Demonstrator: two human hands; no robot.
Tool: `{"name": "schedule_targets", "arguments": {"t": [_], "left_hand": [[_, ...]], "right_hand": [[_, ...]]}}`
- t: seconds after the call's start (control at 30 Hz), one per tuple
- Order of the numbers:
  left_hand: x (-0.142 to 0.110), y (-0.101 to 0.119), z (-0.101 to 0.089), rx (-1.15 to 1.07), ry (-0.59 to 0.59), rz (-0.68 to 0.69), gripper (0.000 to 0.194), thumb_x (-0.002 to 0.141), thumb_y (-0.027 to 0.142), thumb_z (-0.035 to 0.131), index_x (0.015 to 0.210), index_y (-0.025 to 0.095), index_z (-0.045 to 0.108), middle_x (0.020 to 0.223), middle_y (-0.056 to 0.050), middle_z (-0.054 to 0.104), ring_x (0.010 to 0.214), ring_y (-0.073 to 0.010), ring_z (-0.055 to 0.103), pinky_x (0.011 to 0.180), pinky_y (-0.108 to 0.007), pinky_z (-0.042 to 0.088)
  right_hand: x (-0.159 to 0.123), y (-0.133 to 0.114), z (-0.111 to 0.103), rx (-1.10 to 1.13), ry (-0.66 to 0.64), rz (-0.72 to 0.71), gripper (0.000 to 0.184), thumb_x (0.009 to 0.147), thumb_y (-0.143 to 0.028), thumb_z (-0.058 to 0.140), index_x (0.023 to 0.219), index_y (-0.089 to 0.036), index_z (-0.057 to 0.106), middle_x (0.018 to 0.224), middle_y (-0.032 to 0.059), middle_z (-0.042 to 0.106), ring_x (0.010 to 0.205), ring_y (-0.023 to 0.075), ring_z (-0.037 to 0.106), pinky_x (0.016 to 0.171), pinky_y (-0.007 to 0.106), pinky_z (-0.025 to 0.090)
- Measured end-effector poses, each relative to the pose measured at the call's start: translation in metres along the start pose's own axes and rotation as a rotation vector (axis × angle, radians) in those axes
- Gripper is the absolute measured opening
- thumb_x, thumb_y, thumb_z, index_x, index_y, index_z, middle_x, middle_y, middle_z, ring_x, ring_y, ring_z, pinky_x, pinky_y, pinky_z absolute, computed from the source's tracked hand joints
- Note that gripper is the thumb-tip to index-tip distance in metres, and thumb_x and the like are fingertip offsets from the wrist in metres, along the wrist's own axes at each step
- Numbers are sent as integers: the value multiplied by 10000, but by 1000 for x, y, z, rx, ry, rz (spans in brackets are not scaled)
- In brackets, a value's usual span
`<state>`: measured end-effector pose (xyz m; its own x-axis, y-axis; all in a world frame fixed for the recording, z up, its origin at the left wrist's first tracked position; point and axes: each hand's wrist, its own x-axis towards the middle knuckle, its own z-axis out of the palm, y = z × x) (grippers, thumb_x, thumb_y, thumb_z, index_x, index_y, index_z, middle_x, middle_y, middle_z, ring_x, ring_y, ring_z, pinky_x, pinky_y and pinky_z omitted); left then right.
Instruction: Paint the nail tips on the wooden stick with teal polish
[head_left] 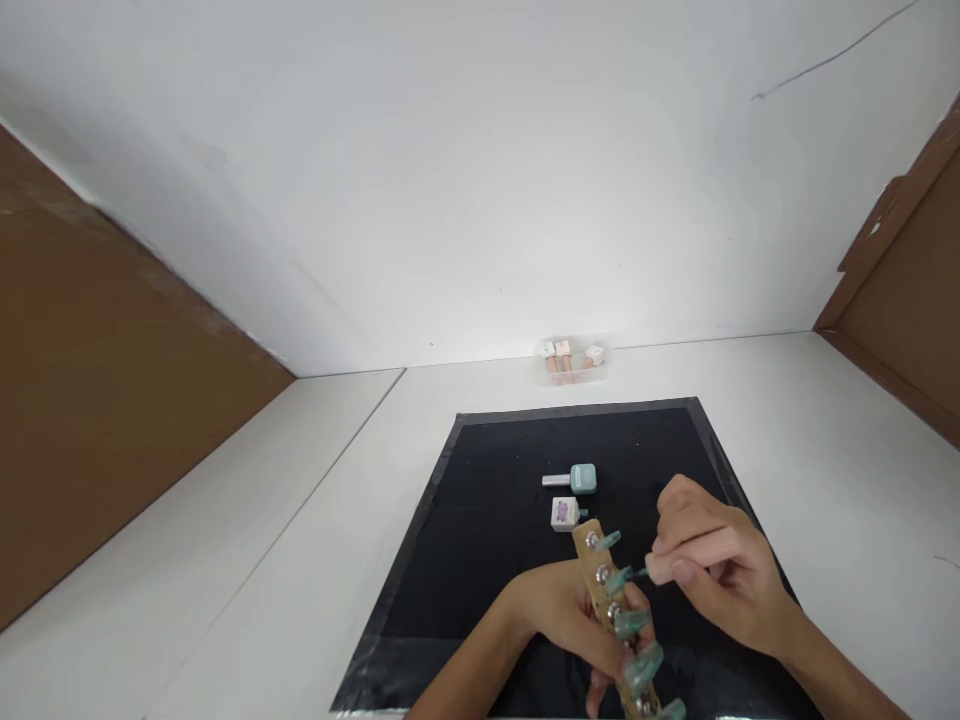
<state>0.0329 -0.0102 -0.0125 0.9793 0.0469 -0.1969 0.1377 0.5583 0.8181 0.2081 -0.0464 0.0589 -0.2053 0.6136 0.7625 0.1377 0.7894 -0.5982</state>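
Observation:
My left hand is wrapped around a wooden nail-tip stand, which slants toward me. Several glossy teal false nails stick out from the stand on round metal mounts. Pinched in the fingers of my right hand is a nail polish brush with a pale cap. Its dark bristle end meets the second false nail from the far end. Beyond the stand, a white nail polish bottle lies on its side, its teal-stained neck uncapped. Behind that lies a teal nail polish bottle with a silver cap.
A black mat with taped edges lies on the white table. Against the white wall sits a clear tray holding several small white-and-peach items. Brown panels flank the table on both sides.

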Motion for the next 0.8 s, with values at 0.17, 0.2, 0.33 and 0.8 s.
{"name": "schedule_targets", "arguments": {"t": [0.17, 0.2, 0.33, 0.8], "left_hand": [[-1, 4, 0, 40, -50, -29, 474, 580, 498, 785, 705, 94, 572, 535, 38, 569, 398, -80, 549, 377, -162, 480], [-1, 4, 0, 47, -58, -33, 468, 592, 501, 777, 699, 94, 571, 535, 39, 566, 403, -77, 552, 387, -161, 484], [-2, 1, 0, 16, -3, -20, 506, 546, 505, 800, 737, 94, 574, 545, 42, 572, 397, -82, 552, 378, -173, 490], [-2, -6, -1, 28, 7, -36, 563, 484, 541, 816, 721, 97, 562, 533, 35, 572, 355, -95, 537, 323, -195, 470]], "right_hand": [[3, -2, -1, 29, -36, -2, 254, 954, -316, 472, 783, -183, 604, 614, 22, 635, 546, 117, 538, 529, 281, 447], [3, -2, -1, 21, -47, -1, 253, 953, -315, 474, 782, -183, 605, 610, 21, 636, 543, 116, 537, 528, 280, 446], [0, 0, 0, -11, 15, 11, 281, 957, -259, 467, 728, -189, 613, 636, 26, 645, 571, 120, 539, 556, 293, 453], [-5, 4, 1, 51, 54, 39, 167, 934, -243, 503, 834, -227, 635, 677, 20, 653, 579, 149, 548, 526, 316, 442]]}}
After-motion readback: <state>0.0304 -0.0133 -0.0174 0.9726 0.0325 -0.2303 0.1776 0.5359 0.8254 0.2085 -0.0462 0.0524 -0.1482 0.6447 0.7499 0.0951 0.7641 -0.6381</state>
